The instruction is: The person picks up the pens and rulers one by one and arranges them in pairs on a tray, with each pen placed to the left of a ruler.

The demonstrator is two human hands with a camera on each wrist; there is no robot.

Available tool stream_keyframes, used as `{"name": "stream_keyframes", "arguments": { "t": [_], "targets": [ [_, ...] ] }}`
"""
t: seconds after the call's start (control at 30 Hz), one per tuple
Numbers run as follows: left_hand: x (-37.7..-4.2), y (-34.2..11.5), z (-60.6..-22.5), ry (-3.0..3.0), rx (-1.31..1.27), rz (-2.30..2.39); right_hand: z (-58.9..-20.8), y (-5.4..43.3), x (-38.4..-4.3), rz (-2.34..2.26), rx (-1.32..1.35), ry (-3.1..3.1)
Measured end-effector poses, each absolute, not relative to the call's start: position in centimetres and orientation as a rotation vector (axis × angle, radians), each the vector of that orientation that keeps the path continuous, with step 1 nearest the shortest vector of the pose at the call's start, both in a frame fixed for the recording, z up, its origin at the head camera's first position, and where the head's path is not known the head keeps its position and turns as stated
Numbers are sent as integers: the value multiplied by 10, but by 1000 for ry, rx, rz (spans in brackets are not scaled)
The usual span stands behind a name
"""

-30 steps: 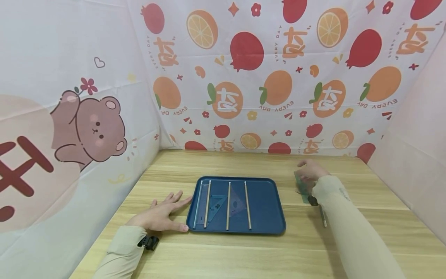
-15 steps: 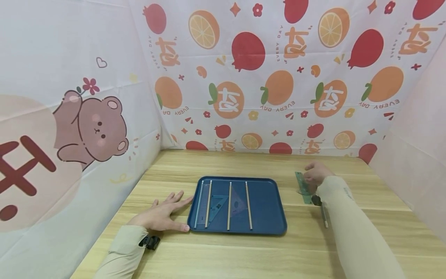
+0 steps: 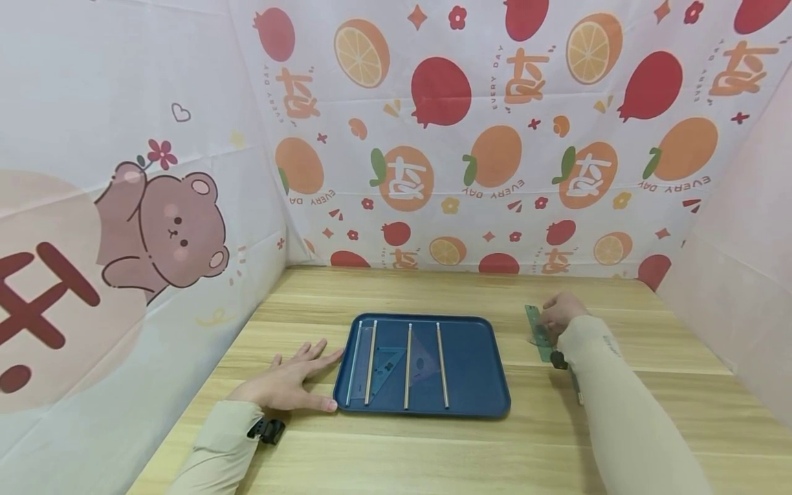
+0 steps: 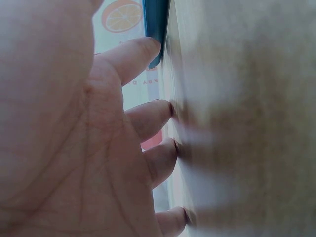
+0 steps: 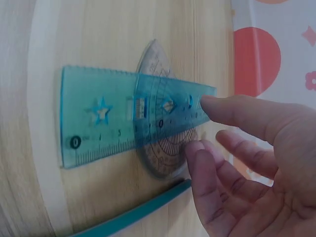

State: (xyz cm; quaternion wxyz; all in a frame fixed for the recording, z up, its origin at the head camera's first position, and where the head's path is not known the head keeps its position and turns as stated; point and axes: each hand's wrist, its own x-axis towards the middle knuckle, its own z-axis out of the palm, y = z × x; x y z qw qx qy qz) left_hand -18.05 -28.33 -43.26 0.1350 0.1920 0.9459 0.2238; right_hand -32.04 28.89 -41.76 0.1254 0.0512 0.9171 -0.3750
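My left hand (image 3: 284,383) lies spread on the table, its thumb and index fingertip at the left rim of a blue tray (image 3: 476,371). In the right wrist view, my right hand (image 5: 256,153) is over a translucent green ruler (image 5: 118,113), its thumb touching the far end. The index fingertip is just below the ruler's edge, with a small gap showing. The ruler lies across a clear protractor (image 5: 163,158). Beside them is a green pencil (image 5: 138,210), mostly hidden under the right forearm in the head view.
In the tray are a light-blue pencil (image 3: 355,364), several gold pencils (image 3: 443,364), a clear ruler (image 3: 361,378), a blue set square (image 3: 385,368) and a purplish set square (image 3: 423,364). Printed cloth (image 3: 346,227) walls in the wooden table (image 3: 433,454).
My right hand has drawn slightly back, and its fingers have lowered beside the green ruler. Ruler, tray and left hand keep their places.
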Motion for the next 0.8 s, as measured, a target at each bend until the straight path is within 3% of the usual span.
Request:
{"name": "stream_keyframes", "arguments": {
  "t": [0.8],
  "targets": [
    [-179, -284, -433, 2741, 558, 652, -417, 266, -315, -943, 240, 2766]
  ]
}}
